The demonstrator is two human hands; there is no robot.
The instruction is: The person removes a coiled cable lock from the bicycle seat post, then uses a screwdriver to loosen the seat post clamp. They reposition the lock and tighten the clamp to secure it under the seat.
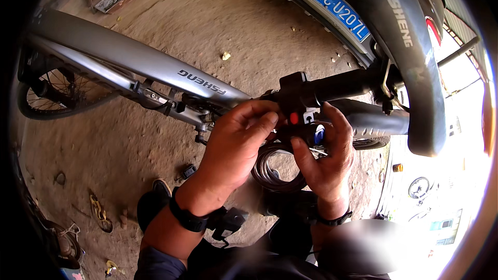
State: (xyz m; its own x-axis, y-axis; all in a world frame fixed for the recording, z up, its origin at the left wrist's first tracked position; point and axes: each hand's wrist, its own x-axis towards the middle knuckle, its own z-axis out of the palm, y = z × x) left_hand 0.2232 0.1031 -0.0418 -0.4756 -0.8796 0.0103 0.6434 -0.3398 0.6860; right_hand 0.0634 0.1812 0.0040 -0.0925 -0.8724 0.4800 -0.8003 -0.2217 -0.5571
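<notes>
A grey bicycle frame [140, 62] crosses the view from upper left to centre. Its black handlebar grip [337, 87] runs right toward a black saddle [415, 67]. My left hand [236, 145] curls its fingers over a black switch unit [293, 101] with a red button on the bar. My right hand [327, 158] pinches a small black part with a blue end [315, 136] just below that unit. A coil of dark cable [270, 171] hangs under both hands.
Bare dirt ground [218, 26] lies below. A spoked wheel [62, 91] sits at left. A vehicle's blue plate [340, 13] shows at the top right. My shoe [162, 187] and small debris lie on the ground at lower left.
</notes>
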